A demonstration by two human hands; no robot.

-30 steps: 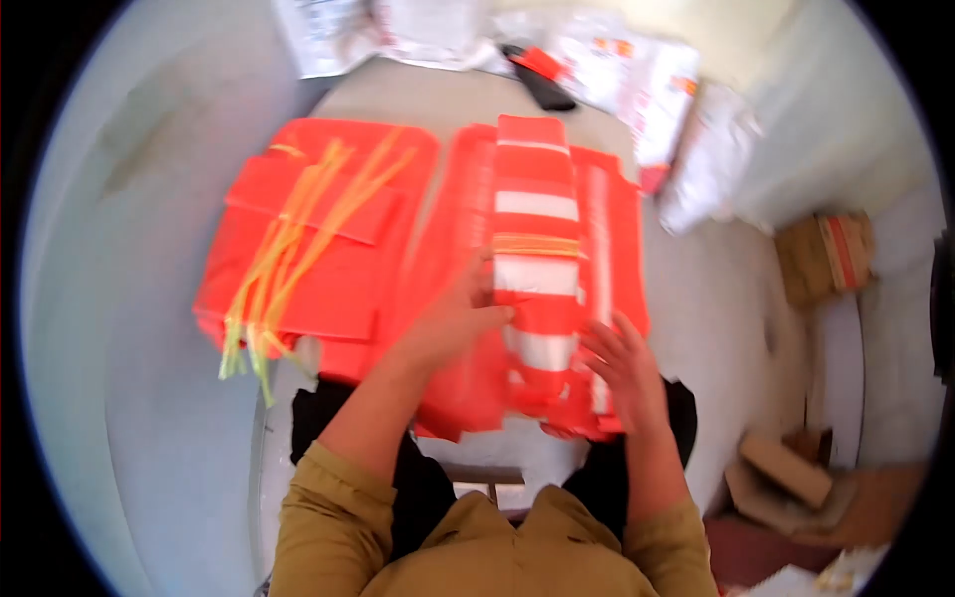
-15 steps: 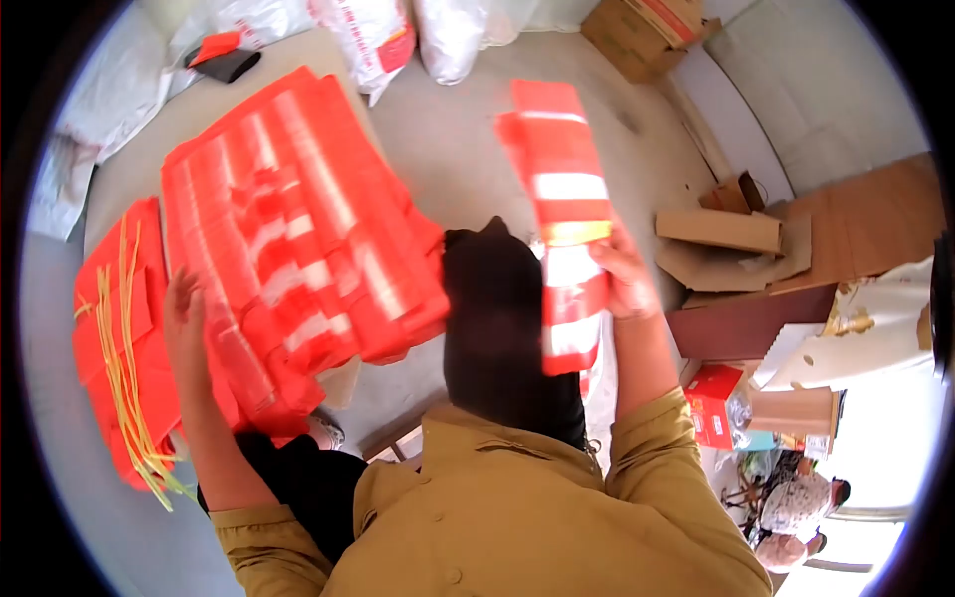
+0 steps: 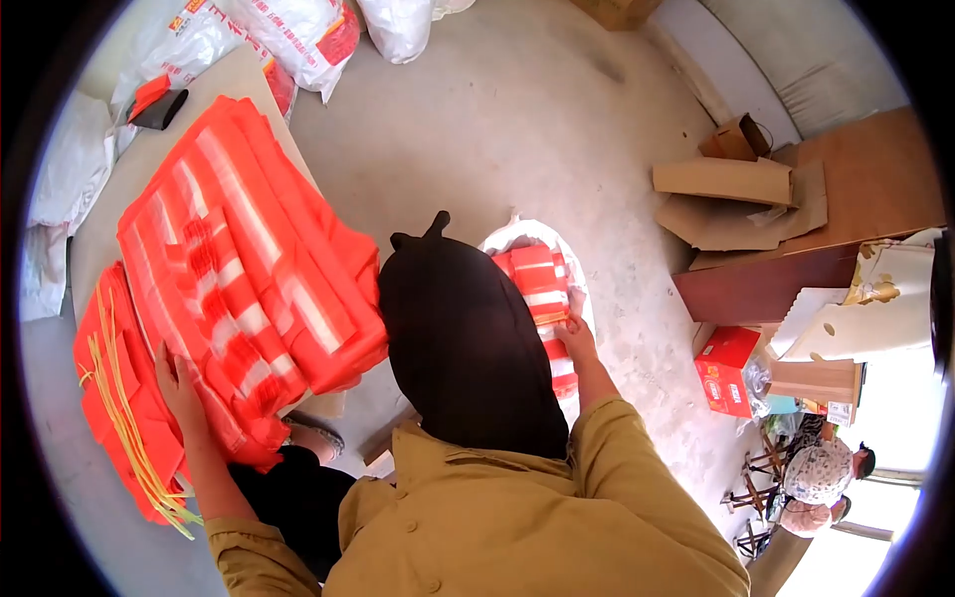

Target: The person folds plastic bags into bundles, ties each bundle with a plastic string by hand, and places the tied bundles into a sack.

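Note:
My right hand point(image 3: 577, 340) is closed on the edge of a folded red-and-white striped bundle point(image 3: 537, 279) with a thin yellow band across it. The bundle lies within the mouth of a white sack point(image 3: 517, 231) on the floor, beside my dark-clothed knee. Over on the left, my left hand point(image 3: 179, 393) has its fingers stretched out at the near edge of a large stack of red plastic-looking sheets with white stripes point(image 3: 298, 289). A narrower striped bundle point(image 3: 227, 298) lies on top of that stack. Yellow strips point(image 3: 124, 408) rest on another red pile point(image 3: 95, 398) beside the left forearm.
Stuffed white sacks point(image 3: 288, 40) stand at the back left. A red and black item point(image 3: 157, 102) sits on the board's far corner. Cardboard point(image 3: 726, 184) and a red box point(image 3: 726, 368) are on the right. Other people point(image 3: 821, 473) sit at the lower right.
My right hand has lowered the banded striped bundle from the air into the white sack. My left hand has moved slightly down beside the red stack. The view has shifted.

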